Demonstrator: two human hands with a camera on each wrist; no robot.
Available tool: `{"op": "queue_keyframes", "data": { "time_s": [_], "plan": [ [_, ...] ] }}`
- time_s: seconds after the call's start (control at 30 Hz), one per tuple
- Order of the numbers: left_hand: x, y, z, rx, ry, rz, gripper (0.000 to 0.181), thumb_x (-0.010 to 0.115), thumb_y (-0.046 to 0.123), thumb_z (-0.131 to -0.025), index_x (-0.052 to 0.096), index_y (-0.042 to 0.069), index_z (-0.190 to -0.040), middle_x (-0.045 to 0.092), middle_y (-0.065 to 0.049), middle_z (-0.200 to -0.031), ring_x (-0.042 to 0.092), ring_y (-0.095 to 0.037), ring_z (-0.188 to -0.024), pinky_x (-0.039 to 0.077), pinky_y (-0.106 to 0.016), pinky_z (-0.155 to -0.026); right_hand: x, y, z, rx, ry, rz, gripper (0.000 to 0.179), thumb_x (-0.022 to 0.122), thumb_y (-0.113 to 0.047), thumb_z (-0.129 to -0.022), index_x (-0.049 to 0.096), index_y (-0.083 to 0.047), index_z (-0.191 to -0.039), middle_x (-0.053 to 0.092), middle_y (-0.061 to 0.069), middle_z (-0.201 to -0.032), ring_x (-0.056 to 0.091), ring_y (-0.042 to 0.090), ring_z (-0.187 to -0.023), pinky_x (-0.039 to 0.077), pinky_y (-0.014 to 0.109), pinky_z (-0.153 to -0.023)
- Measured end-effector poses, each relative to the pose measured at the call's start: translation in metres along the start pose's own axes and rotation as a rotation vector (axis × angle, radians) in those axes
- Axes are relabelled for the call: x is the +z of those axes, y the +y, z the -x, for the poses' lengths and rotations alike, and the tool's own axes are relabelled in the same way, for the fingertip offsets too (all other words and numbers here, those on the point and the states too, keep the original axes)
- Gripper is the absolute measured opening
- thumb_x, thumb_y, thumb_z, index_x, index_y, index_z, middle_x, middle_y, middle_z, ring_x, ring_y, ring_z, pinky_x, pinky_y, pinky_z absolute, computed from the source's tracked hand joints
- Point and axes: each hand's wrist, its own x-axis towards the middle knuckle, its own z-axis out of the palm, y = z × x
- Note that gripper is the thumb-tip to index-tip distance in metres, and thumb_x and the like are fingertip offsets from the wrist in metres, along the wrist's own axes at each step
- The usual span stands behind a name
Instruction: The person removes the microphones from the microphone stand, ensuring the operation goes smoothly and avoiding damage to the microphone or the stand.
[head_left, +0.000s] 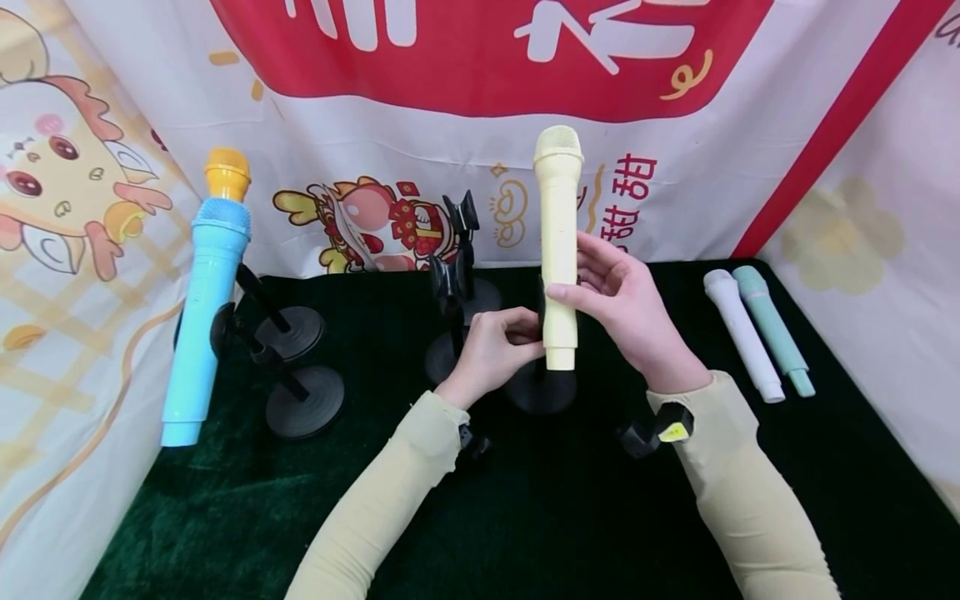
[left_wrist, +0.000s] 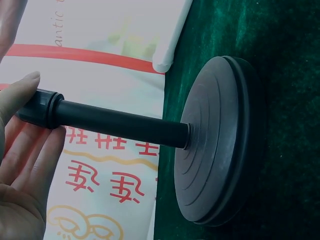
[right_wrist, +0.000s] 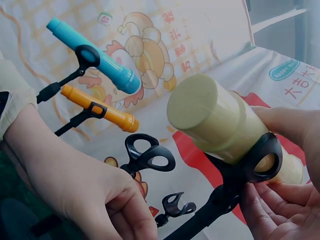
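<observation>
A pale yellow microphone (head_left: 558, 242) stands nearly upright in front of me, its mesh head at the top. My right hand (head_left: 630, 312) holds its body between thumb and fingers. In the right wrist view the black clip (right_wrist: 267, 157) of a microphone stand wraps around the microphone's body. My left hand (head_left: 498, 346) grips the stand's collar (left_wrist: 42, 109), just above the thin pole (left_wrist: 120, 122). The round black base (left_wrist: 207, 140) rests on the green cloth.
At left, a blue microphone (head_left: 206, 308) and an orange microphone (right_wrist: 97, 107) sit in stands. Two stands with bare clips (head_left: 447, 279) are left of the yellow microphone. White (head_left: 742, 333) and green (head_left: 772, 325) microphones lie at right. Printed fabric (head_left: 420, 142) hangs behind.
</observation>
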Motion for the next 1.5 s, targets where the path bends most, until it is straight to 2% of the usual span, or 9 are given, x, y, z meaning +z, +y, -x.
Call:
{"op": "queue_keyframes", "data": {
  "time_s": [0.13,0.33,0.7,1.13,1.37,1.5],
  "plan": [
    [0.0,0.0,0.0,0.003,0.005,-0.003,0.019,0.083,0.002,-0.085,0.075,0.003,-0.102,0.075,-0.005,-0.095,0.072,-0.009,-0.082,0.06,-0.026,-0.073,0.0,0.002,-0.001,-0.043,-0.004,0.031,0.063,0.074,-0.002,-0.092,0.048,-0.002,-0.149,0.06,0.017,-0.131,0.059,0.027,-0.112,0.051,0.029,-0.096],
    [0.001,0.0,0.001,-0.003,0.008,0.004,0.019,0.083,0.0,-0.085,0.075,0.001,-0.102,0.075,-0.007,-0.096,0.073,-0.01,-0.083,0.06,-0.026,-0.074,0.002,0.007,-0.002,-0.13,0.01,0.057,0.058,0.073,-0.002,-0.091,0.051,0.0,-0.145,0.062,0.018,-0.125,0.061,0.027,-0.107,0.053,0.029,-0.093],
    [0.002,0.0,0.0,-0.005,0.028,0.003,0.02,0.083,-0.001,-0.084,0.075,0.002,-0.102,0.075,-0.007,-0.096,0.073,-0.011,-0.083,0.06,-0.026,-0.073,0.006,0.008,-0.005,-0.196,0.034,0.033,0.053,0.067,0.006,-0.093,0.051,0.003,-0.143,0.065,0.015,-0.119,0.064,0.024,-0.098,0.055,0.03,-0.087],
    [0.001,0.001,0.0,0.008,0.015,-0.013,0.019,0.084,0.004,-0.085,0.075,0.004,-0.102,0.075,-0.004,-0.096,0.072,-0.008,-0.083,0.06,-0.025,-0.073,0.007,0.006,-0.011,-0.195,0.072,0.017,0.052,0.07,-0.002,-0.095,0.054,-0.002,-0.144,0.062,0.016,-0.12,0.068,0.02,-0.088,0.057,0.028,-0.082],
    [0.002,0.001,0.0,0.002,-0.002,0.018,0.018,0.085,0.018,-0.086,0.077,0.01,-0.1,0.075,0.003,-0.095,0.072,-0.007,-0.084,0.06,-0.026,-0.074,0.006,0.002,-0.017,-0.196,0.084,0.033,0.053,0.071,-0.008,-0.096,0.054,-0.004,-0.145,0.058,0.017,-0.117,0.07,0.019,-0.081,0.058,0.028,-0.078],
    [0.003,0.001,0.0,0.012,0.003,0.03,0.018,0.085,0.023,-0.087,0.077,0.013,-0.099,0.075,0.006,-0.093,0.072,-0.007,-0.082,0.06,-0.026,-0.072,0.006,0.001,-0.022,-0.202,0.108,0.066,0.051,0.071,-0.012,-0.096,0.055,-0.006,-0.145,0.058,0.017,-0.117,0.068,0.021,-0.082,0.058,0.027,-0.077]
  ]
}}
